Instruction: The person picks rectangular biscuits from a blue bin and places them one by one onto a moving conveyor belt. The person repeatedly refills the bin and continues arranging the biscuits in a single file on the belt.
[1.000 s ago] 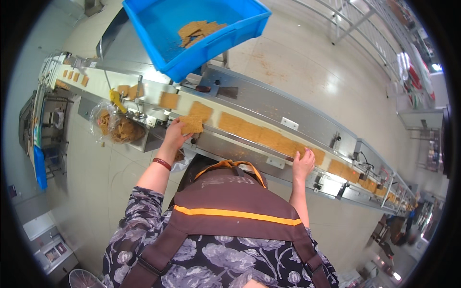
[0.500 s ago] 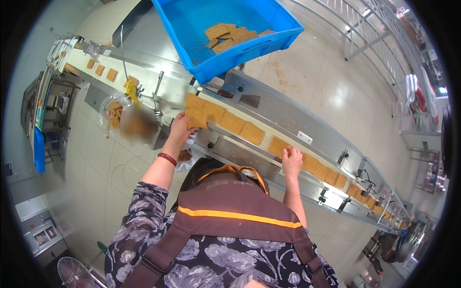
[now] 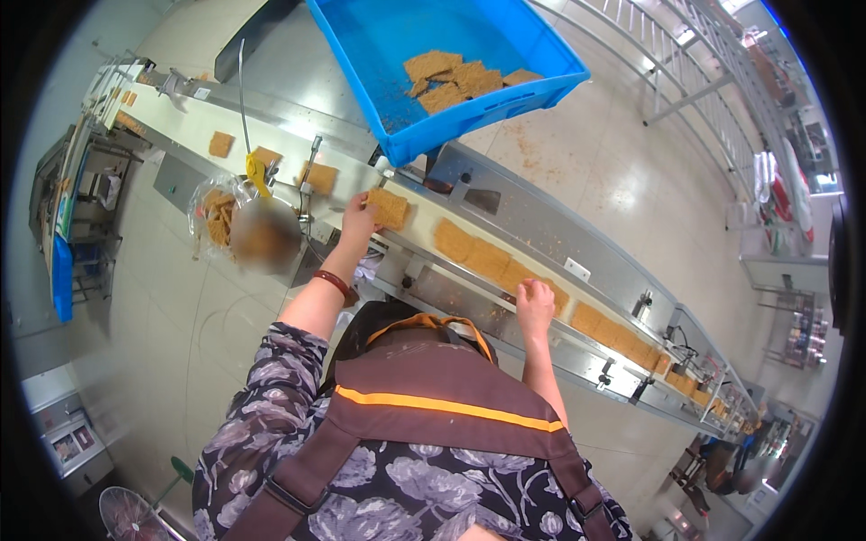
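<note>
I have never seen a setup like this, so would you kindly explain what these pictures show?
There is no robot here: these are a person's bare hands. The view comes from a fisheye camera worn on the head and looking down, so straight edges bend near the rim.

A pale conveyor belt crosses the scene, with flat tan pieces along it. The left hand holds a tan square piece by its edge; whether it is lifted is hard to tell. The right hand has its fingertips at a row of pieces, touching or just above. Beyond the belt, a blue bin contains irregular tan pieces.
</note>
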`<state>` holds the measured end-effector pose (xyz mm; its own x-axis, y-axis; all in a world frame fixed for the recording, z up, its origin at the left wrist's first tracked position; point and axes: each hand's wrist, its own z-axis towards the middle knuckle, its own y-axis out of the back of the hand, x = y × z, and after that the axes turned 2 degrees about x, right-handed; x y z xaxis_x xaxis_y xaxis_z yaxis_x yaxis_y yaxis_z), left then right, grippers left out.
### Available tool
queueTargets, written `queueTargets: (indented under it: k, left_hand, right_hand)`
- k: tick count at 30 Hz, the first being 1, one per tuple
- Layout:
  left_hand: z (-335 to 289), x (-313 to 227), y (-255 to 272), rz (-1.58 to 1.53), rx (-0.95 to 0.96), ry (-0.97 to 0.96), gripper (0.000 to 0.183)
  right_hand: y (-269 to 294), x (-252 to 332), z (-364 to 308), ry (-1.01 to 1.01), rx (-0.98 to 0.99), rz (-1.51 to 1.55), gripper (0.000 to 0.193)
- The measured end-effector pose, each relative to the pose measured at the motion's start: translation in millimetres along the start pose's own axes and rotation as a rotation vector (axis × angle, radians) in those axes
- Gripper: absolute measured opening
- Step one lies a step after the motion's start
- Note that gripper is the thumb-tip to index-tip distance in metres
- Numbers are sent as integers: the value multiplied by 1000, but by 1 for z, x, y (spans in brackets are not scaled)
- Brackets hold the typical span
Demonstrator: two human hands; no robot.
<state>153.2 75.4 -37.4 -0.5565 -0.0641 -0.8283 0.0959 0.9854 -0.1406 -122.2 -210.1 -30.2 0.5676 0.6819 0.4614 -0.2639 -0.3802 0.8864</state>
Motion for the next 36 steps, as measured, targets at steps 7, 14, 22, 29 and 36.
queueTargets:
  k: [7, 14, 22, 29, 36]
  left_hand:
    - [-14, -2, -9, -33, 62, 36, 37]
    - [-9, -8, -5, -54, 40, 52, 38]
    - [26, -19, 13, 98, -188, -143, 35]
    - [63, -8, 34, 336, -292, -414, 36]
    - [8, -70, -2, 815, -354, -907, 36]
  right_hand:
    - [-2, 10, -1, -4, 28, -11, 19]
    - [3, 14, 0, 45, -31, -22, 17]
    - [5, 5, -4, 23, 42, 6, 19]
    - [-5, 0, -4, 36, 50, 31, 19]
    - [5, -5, -2, -29, 4, -4, 17]
